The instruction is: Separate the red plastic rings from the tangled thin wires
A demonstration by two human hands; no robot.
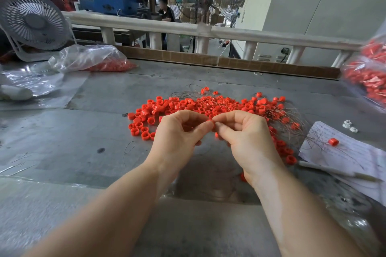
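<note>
A spread of small red plastic rings (179,105) lies on the grey table (104,131), mixed with thin tangled wires (288,119) that fan out to the right. My left hand (177,133) and my right hand (246,131) meet just above the near edge of the pile. Their fingertips pinch one red ring (211,121) between them, and it is mostly hidden by the fingers. I cannot make out whether a wire runs through it. A few loose rings (141,129) sit apart at the left of the pile.
A clear bag of red rings (108,64) lies at the back left beside a white fan (33,21). Another full bag (367,77) stands at the right edge. Paper sheets (344,152) with one red ring (333,142) lie at right. A loose wire (128,148) curls left.
</note>
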